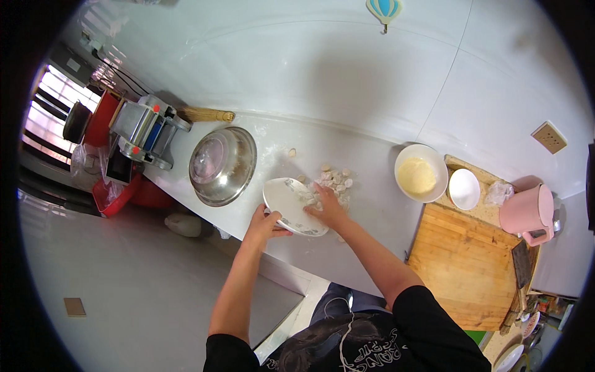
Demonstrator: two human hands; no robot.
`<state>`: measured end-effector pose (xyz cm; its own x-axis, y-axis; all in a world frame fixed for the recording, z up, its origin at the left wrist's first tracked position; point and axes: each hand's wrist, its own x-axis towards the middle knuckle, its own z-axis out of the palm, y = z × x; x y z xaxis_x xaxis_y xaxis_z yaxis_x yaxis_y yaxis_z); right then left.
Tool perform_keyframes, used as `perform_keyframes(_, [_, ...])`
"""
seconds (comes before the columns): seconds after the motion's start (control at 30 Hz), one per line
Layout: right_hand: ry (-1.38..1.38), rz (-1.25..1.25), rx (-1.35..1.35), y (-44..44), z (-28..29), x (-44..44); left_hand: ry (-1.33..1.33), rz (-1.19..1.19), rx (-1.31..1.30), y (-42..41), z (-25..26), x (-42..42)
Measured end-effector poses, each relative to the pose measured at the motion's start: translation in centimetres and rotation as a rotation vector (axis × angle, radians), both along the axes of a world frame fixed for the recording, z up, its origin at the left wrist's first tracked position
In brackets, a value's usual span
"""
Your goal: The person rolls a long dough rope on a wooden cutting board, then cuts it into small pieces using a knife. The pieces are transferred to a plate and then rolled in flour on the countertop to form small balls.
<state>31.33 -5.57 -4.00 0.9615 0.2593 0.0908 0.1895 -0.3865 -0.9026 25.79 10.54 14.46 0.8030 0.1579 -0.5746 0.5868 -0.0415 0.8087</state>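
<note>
A white dish with a grey leaf pattern [283, 200] is tilted on its side over the counter, its inside facing up and to the right. My left hand [266, 224] grips its near left rim. At the dish's right edge, my right hand [329, 207] has its fingers spread by a heap of floured dough pieces [341, 180]; whether it touches the dish or some pieces is hard to tell. A single dough piece [292, 152] lies apart, farther back. Part of the heap is hidden behind my right hand and the dish.
Left of the dish are an upturned metal basin [223, 167], a pasta-rolling machine [148, 132] and a straw brush [207, 114]. On the right stand a bowl of yellow flour [417, 176], a white bowl [464, 189], a pink jug [525, 215] and a wooden board [465, 267] with a cleaver [521, 264].
</note>
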Motion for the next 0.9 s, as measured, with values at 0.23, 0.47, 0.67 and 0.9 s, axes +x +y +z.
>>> perform_keyframes(0.23, [-0.040,-0.096,-0.010,-0.7,-1.8,3.8,0.020,0.040,-0.112,0.5,0.1,-1.9])
perform_keyframes(0.47, [-0.024,0.007,-0.131,-3.4,-2.3,1.8,-0.006,0.020,-0.120,2.3,-0.7,-3.2])
perform_keyframes(0.67, [-0.078,-0.164,0.004,-2.7,1.3,-4.4,0.048,0.012,-0.132,4.3,-2.6,-4.4])
perform_keyframes(0.9, [-0.064,0.104,0.033,-0.1,5.8,-10.4,0.019,-0.087,-0.121,6.2,-4.3,-4.2])
